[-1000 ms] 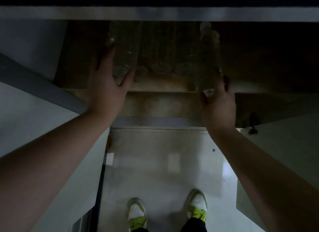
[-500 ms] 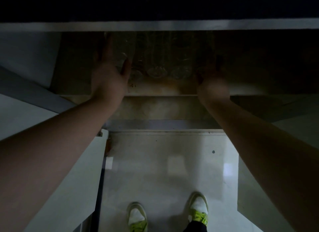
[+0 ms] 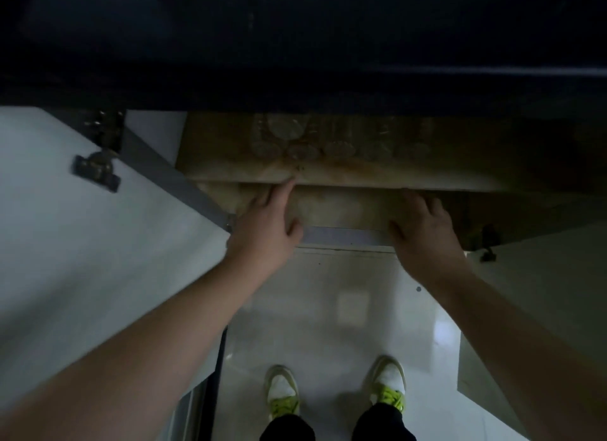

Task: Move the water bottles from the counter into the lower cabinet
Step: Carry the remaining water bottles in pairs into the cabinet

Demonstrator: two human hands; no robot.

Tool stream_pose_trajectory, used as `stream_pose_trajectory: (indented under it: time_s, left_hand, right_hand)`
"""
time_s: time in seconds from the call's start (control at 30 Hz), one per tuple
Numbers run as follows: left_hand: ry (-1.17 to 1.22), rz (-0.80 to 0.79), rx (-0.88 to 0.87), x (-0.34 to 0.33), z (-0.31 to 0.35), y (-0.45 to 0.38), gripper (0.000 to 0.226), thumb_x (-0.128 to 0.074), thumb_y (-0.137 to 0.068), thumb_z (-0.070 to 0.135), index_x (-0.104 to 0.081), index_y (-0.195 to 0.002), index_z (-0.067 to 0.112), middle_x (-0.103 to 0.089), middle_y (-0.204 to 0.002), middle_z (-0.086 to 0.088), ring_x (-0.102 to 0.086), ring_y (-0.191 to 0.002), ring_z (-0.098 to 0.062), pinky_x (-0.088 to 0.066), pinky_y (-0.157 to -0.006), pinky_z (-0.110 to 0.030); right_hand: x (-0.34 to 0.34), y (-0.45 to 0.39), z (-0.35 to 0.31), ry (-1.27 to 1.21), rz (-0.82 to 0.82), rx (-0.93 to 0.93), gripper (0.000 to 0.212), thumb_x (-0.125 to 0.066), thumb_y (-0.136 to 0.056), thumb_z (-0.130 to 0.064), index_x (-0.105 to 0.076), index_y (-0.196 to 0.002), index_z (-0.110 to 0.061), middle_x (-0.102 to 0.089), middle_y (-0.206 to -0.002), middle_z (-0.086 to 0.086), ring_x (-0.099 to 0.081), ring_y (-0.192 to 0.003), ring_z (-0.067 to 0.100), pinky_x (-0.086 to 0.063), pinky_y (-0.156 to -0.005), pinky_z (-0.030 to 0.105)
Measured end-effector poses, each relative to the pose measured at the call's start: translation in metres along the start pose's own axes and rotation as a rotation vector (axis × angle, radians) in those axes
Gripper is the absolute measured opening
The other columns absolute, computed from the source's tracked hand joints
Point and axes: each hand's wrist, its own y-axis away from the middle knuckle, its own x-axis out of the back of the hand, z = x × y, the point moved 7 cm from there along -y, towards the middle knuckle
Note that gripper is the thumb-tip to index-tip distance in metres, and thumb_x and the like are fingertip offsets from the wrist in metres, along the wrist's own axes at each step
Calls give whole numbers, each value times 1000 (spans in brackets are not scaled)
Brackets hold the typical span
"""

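Observation:
Several clear water bottles (image 3: 338,138) stand in a row on the shelf (image 3: 427,178) of the open lower cabinet, their tops hidden under the dark counter edge. My left hand (image 3: 266,230) hovers in front of the shelf edge with fingers spread and holds nothing. My right hand (image 3: 423,230) hangs beside it at the same height, fingers loosely bent and empty. Both hands are apart from the bottles.
The white left cabinet door (image 3: 82,243) stands open with a hinge (image 3: 95,168) on it. The right door (image 3: 532,309) is open too. The dark counter (image 3: 295,46) overhangs above. My two shoes (image 3: 282,391) stand on the glossy white floor.
Both hands let go of the bottles they had set at the ends of the row and drew back out of the cabinet. The camera view has tilted up.

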Motion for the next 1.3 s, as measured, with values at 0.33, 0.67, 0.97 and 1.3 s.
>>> stream_pose_trajectory:
  time_s: [0.33,0.67,0.97,1.3]
  left_hand:
    - [-267,-338,-189,78,82,184,51,-48,-96,39,-43,-144,24,-48,-142,0,-48,-128,-25,-39,-102,-40]
    - [-347,-350,-463,159,175,290,64,-31,-85,53,-58,-131,16,-62,-122,-3,-61,-108,-27,-47,-85,-42]
    - [-441,-327,-826,156,332,315,58,-30,-92,53,-49,-138,23,-53,-131,5,-53,-118,-17,-41,-95,-36]
    - [-519,-356,-1073,46,536,379,62,-28,-89,57,-48,-138,26,-55,-134,4,-51,-119,-16,-39,-98,-38]
  right_hand:
    - [88,183,-61,163,-327,-49,52,-44,-99,-37,-37,-147,-18,-41,-149,6,-41,-134,27,-37,-107,40]
    - [207,353,-101,198,-143,-100,45,-51,-95,-40,-52,-135,-19,-56,-135,2,-53,-122,27,-44,-97,41]
    - [297,431,-35,210,141,-322,45,-46,-94,-46,-58,-129,-20,-61,-129,2,-58,-117,27,-45,-98,41]
    - [383,539,134,122,336,-612,43,-53,-94,-45,-59,-127,-18,-61,-127,3,-58,-116,28,-43,-96,40]
